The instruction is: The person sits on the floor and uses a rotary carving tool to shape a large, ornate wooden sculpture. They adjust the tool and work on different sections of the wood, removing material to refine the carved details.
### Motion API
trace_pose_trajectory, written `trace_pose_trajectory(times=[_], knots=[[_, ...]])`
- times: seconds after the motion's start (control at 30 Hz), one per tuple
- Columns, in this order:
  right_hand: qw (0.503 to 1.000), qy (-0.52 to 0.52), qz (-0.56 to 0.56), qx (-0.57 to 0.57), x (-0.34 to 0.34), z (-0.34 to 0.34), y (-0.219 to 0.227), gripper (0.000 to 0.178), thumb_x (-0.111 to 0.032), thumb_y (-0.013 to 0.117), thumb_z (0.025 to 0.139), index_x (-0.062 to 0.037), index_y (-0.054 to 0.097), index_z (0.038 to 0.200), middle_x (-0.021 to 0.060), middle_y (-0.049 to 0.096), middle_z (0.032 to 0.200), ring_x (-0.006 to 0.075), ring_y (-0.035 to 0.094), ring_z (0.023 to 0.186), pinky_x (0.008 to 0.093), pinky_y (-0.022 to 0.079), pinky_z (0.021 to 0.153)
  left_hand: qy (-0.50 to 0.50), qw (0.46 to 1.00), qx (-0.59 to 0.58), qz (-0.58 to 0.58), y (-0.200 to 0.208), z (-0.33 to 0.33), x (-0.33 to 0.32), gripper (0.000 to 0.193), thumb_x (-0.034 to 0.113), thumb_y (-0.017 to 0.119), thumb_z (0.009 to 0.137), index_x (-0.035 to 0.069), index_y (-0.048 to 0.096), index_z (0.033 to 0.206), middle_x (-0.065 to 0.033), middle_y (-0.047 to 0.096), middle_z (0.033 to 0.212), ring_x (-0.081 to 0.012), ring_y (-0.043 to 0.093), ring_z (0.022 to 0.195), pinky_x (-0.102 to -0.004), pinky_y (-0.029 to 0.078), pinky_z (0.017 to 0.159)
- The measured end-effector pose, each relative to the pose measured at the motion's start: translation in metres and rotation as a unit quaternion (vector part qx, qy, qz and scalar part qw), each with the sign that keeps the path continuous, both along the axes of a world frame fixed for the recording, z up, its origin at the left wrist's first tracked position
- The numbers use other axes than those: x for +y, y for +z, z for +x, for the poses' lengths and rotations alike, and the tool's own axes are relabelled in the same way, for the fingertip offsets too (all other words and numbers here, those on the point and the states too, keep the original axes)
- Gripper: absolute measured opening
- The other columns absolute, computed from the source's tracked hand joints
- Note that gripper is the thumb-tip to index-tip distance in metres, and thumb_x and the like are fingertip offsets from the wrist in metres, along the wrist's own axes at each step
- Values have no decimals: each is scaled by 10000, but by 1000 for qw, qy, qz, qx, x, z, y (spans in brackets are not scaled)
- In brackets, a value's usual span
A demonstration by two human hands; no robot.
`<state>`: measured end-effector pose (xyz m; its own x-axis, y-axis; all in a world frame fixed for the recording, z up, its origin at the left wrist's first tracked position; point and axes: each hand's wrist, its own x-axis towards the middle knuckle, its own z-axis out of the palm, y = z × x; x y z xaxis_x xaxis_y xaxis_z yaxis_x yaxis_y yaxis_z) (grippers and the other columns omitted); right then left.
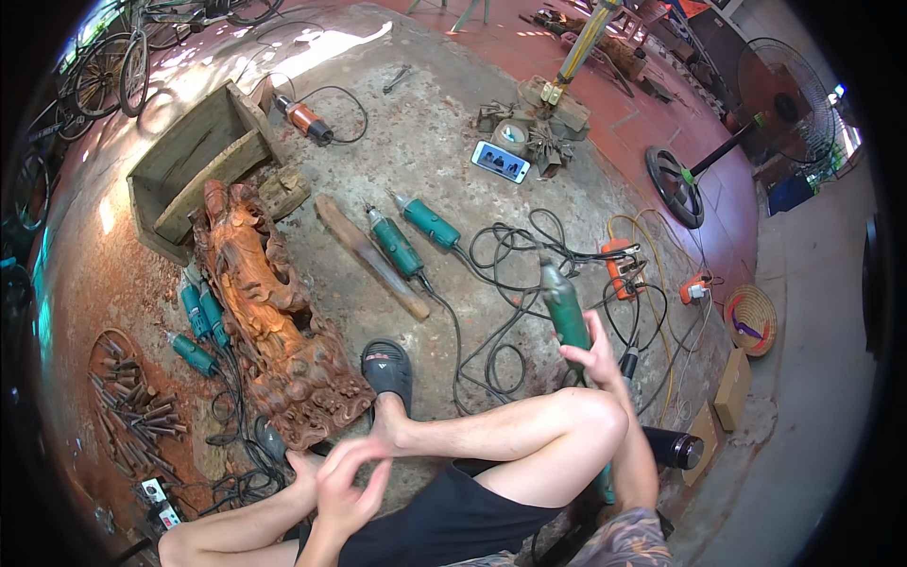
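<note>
Green die grinder (566, 312) on the right, grasped by our right hand (599, 354), our left hand (350, 487) released and loosely curled nearer us, carved wooden statue (255, 283) lying at left, lit smartphone (501, 162) on the far side

Green cylindrical power tool (567, 312): held clear of the floor (432, 364), narrow nose pointing forward, tip blurred.

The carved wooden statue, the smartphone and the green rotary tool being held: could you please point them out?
Carved wooden statue (251, 269), head view: its middle.
Smartphone (501, 163), head view: its screen.
Green rotary tool (566, 314), head view: its body.
</note>
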<state>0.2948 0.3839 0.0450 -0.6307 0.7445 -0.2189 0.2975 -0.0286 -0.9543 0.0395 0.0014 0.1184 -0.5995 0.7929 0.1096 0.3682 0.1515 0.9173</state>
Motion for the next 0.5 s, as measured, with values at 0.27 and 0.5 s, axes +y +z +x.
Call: trace_pose_trajectory(times=[0.27,0.5], knots=[[899,402,135,-109,-75,-106,167,720,-111,774,752,-71,490,1412,224,678,1219,415,700,1096,454,573,923,-108,920,377,6,24,-23,107,502,103,717,805,104,702,1307,-144,655,1340,-346,607,1315,-443,525,1027],[798,576,-177,3,-105,-102,141,840,-149,868,833,-20,473,1564,222,618,1455,226,741,936,341,584,819,-129,980,146,34,-11,-15,45,447,153,767,705,31,740,1135,-104,715,1089,-290,709,961,-413,578,813]])
